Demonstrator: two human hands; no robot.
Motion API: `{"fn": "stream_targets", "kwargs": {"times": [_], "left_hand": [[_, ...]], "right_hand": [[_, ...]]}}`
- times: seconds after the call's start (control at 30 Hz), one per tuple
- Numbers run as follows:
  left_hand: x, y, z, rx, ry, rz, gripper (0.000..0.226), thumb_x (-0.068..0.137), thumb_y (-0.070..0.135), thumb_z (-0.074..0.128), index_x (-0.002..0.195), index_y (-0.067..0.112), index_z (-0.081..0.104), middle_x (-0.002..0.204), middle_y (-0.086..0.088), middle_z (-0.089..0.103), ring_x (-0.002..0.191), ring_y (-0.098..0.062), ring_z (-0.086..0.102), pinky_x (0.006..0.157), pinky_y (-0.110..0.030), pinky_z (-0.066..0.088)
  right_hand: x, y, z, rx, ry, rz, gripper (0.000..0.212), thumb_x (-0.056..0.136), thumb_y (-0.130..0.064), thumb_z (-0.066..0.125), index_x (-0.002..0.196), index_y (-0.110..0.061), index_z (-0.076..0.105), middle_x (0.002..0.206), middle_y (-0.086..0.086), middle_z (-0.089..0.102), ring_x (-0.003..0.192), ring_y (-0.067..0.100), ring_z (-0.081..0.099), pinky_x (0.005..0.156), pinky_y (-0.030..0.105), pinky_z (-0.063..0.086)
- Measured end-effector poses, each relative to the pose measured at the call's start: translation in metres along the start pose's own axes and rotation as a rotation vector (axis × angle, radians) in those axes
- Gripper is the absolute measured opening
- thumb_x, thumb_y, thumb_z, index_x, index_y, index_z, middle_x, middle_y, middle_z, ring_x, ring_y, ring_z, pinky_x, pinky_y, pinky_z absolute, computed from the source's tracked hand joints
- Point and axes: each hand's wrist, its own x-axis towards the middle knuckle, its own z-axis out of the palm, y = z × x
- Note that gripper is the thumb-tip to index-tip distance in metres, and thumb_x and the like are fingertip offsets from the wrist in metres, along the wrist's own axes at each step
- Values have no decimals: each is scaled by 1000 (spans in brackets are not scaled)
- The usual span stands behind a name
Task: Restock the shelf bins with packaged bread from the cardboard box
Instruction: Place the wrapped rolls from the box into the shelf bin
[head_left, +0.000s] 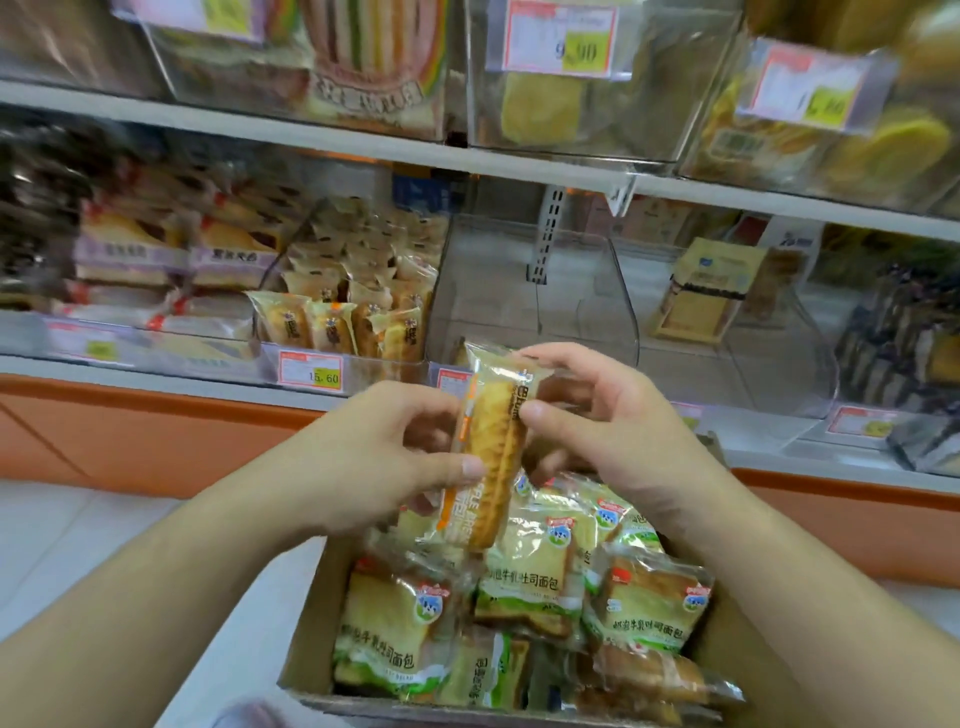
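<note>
Two hands, left grip (410, 452) & right grip (587, 415) both pinching 1 bread pkt (488, 457), above cardboard box (306, 644).

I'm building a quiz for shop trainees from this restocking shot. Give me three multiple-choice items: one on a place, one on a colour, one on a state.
1. Where is the held bread packet?
A. Above the cardboard box
B. Inside a bin
C. On the floor

2. What colour is the stripe along its edge?
A. Blue
B. Orange
C. Black

3. How is the clear bin behind the hands?
A. Full
B. Toppled
C. Nearly empty

Answers:
1 A, the left hand and right hand have it in their grip over the box.
2 B, the stripe is orange.
3 C, its back wall shows through.
</note>
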Motion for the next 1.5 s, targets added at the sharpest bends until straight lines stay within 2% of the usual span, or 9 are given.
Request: {"fn": "stream_targets", "kwargs": {"times": [0.1,0.27,0.5,0.67,1.03,1.17,1.3,1.37,1.5], "left_hand": [[1,4,-25,185,98,65,15,94,20,75,103,32,74,89,14,75,81,1,69,77,-22,53],[23,-9,-81,344,370,97,26,89,28,79,113,38,72,98,19,75,93,2,69,89,-35,58],[48,-57,-113,367,699,44,42,90,29,77,128,42,65,113,23,70,101,3,66,97,-32,57],[57,-74,-114,328,660,53,45,91,21,76,131,38,64,111,23,70,97,7,66,91,-20,56],[66,-99,-105,39,566,99,59,90,-3,70,134,36,61,122,17,70,114,3,67,102,-31,57],[65,-99,-107,128,561,87,59,91,0,71,135,37,61,122,19,70,112,3,67,102,-31,56],[61,-85,-111,339,670,94,50,91,13,75,132,37,63,117,22,68,101,2,67,93,-23,58],[60,-84,-111,368,686,57,46,90,14,76,127,39,65,112,22,69,93,4,67,88,-23,59],[63,-93,-110,311,532,-1,44,90,14,73,126,36,61,112,18,69,99,-1,70,90,-33,61]], "right_hand": [[21,-15,14,-126,22,-122,36,89,-2,81,109,-29,71,99,12,76,73,22,74,64,40,62],[83,-43,46,-398,70,-322,36,87,-15,85,110,-35,66,101,-8,77,89,12,76,84,43,64],[162,-31,88,-584,161,-317,27,94,-25,80,107,-39,60,94,-18,72,81,2,70,74,30,62],[171,-18,95,-696,116,-354,31,93,-19,80,105,-36,58,98,-18,68,87,3,67,75,29,59],[170,-10,97,-793,87,-409,31,91,-18,82,101,-28,54,94,-14,66,89,8,63,75,37,59],[170,-9,100,-859,89,-393,33,91,-21,81,98,-30,50,94,-15,63,88,6,59,71,29,53],[173,-12,98,-939,135,-367,35,90,-29,82,101,-34,49,96,-15,62,88,11,59,72,40,60],[173,-12,97,-941,171,-374,35,90,-32,82,102,-34,49,98,-12,64,89,12,61,71,37,60],[171,-7,102,-995,191,-417,37,88,-31,84,100,-32,49,94,-12,61,87,10,57,69,32,55]]}}
